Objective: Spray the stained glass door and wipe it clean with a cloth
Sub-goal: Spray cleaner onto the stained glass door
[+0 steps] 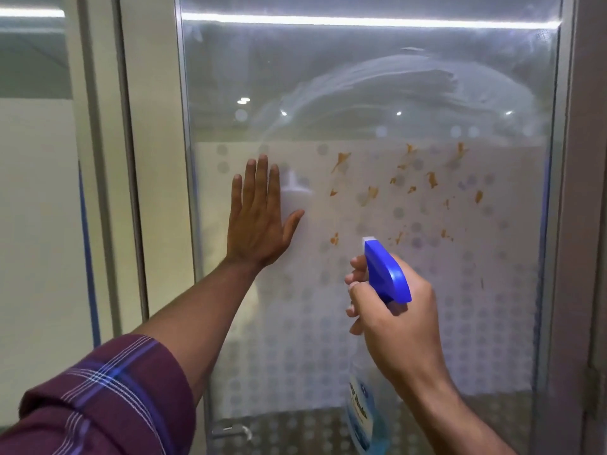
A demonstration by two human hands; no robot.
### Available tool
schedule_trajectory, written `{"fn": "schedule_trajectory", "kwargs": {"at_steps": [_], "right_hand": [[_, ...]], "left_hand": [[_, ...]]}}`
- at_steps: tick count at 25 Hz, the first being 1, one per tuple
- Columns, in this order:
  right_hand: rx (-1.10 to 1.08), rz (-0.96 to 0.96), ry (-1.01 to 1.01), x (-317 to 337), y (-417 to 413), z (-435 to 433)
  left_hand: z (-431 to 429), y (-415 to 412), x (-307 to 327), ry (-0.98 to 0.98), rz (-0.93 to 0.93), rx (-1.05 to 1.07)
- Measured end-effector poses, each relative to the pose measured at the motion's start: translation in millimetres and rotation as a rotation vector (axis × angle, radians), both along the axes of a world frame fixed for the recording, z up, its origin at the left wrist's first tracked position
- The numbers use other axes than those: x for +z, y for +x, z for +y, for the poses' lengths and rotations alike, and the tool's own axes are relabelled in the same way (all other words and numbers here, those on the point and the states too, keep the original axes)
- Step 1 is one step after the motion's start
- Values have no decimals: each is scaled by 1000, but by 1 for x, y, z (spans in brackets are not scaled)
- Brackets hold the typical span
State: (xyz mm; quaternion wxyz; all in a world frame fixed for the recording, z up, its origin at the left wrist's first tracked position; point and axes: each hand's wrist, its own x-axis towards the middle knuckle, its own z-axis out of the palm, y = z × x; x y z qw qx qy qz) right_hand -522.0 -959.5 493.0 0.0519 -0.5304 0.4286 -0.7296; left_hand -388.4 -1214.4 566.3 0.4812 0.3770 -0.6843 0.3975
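A glass door with a dotted frosted band fills the view. Several orange-brown stains are scattered across the frosted part, right of centre. My left hand lies flat on the glass with straight fingers, left of the stains. My right hand grips a spray bottle with a blue trigger head; its white nozzle points at the glass just below the stains. The bottle's clear body with a blue label hangs below my wrist. No cloth is in view.
A metal door frame runs down the right side and a pale frame post stands at the left. A metal door handle sits low on the left. Curved wipe smears mark the upper glass.
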Motion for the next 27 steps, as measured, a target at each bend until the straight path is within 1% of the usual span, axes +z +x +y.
{"fn": "schedule_trajectory", "kwargs": {"at_steps": [3, 6, 9, 12, 15, 21, 23, 27], "right_hand": [[7, 40, -1, 9, 0, -8], [-24, 117, -55, 18, -2, -10], [-106, 159, -74, 22, -7, -8], [-258, 212, -48, 21, -14, -6], [-342, 190, -92, 19, -22, 2], [-357, 245, -65, 15, -41, 6], [-368, 234, -73, 14, -46, 8], [-440, 250, -97, 14, -53, 13]], "left_hand": [[-9, -1, -3, -32, 13, -8], [-10, -1, -2, -57, 26, -6], [-11, -2, -3, -65, 24, -7], [-12, -2, -3, -67, 23, 12], [-12, -2, -3, -75, 24, 27], [-10, -3, -4, -74, 24, 41], [-9, -4, -4, -73, 29, 35], [-7, -2, -4, -74, 37, 29]]}}
